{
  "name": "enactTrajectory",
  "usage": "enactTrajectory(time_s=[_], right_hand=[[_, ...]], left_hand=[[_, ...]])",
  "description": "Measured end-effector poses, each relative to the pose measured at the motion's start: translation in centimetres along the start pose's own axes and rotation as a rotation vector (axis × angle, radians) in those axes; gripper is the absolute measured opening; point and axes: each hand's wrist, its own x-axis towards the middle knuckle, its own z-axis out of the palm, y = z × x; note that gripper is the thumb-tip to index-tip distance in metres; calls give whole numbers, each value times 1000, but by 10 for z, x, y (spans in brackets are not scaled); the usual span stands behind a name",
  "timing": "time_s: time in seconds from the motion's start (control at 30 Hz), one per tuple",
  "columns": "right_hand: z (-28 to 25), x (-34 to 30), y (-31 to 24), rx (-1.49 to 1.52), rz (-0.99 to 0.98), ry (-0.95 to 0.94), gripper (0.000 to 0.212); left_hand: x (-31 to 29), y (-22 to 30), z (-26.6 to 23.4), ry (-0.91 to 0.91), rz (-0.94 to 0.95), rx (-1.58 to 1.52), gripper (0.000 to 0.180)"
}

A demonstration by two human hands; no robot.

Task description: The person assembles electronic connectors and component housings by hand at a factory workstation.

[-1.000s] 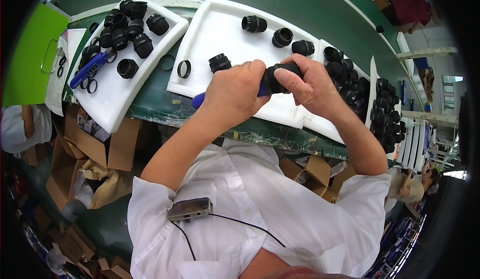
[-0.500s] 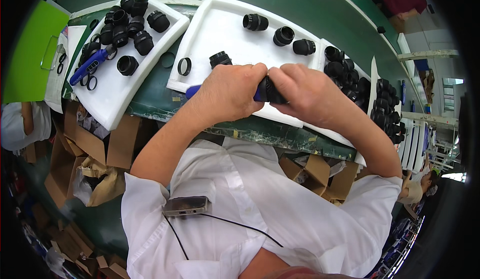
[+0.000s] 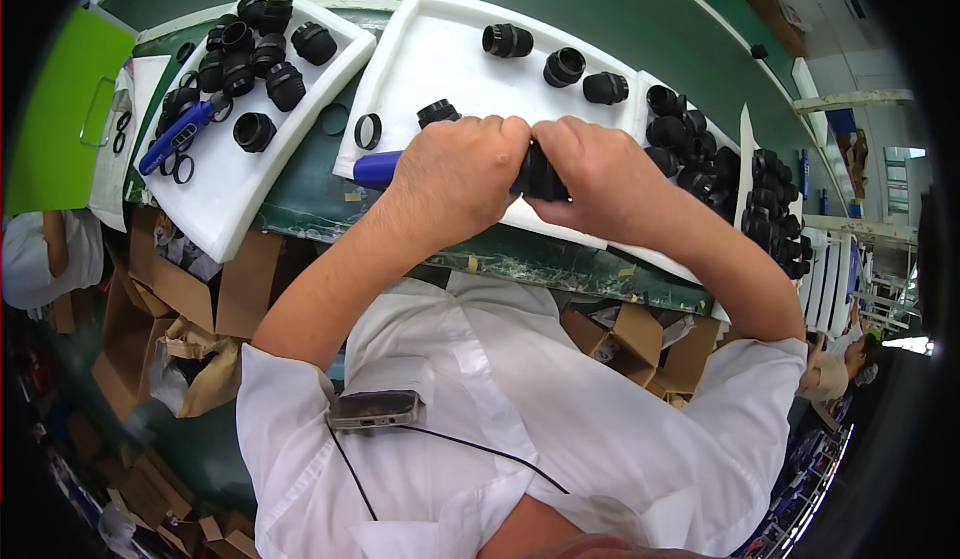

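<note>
My left hand (image 3: 458, 181) is closed around a blue microphone handle (image 3: 374, 170), whose end sticks out to the left of my fist. My right hand (image 3: 603, 177) grips a black microphone head (image 3: 543, 176). The two fists meet, and the joint between handle and head is mostly covered by my fingers. Beneath them lies a white foam tray (image 3: 388, 67). In it are a few loose black heads (image 3: 565, 67) and a black ring (image 3: 368, 132). One more head (image 3: 438, 113) sits just behind my left hand.
A left foam tray (image 3: 285, 171) carries several black heads (image 3: 285, 86), rings and another blue handle (image 3: 182, 136). More heads (image 3: 690, 144) are piled at the right. Open cardboard boxes (image 3: 250, 284) stand below the green table's edge (image 3: 330, 227). Other people are at the far sides.
My hands have shifted slightly left, still together. More of the blue handle now shows at the left of my left fist, and the head looks turned between my hands.
</note>
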Motion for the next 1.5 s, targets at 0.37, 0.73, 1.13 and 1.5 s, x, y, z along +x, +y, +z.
enactTrajectory(time_s=[0.37, 0.73, 1.13, 1.5], right_hand=[[6, 3, -3, -34, 70, -36, 43], [-5, 13, 6, 376, 439, 41, 46], [48, 39, -33, 530, 357, 356, 35], [71, 44, -28, 165, 288, 545, 42]], left_hand=[[1, -8, 12, 39, 132, 75, 22], [7, -32, -13, 619, 18, 303, 61], [23, -27, -1, 827, -515, -1864, 15], [18, -49, -14, 882, -511, -1850, 15]])
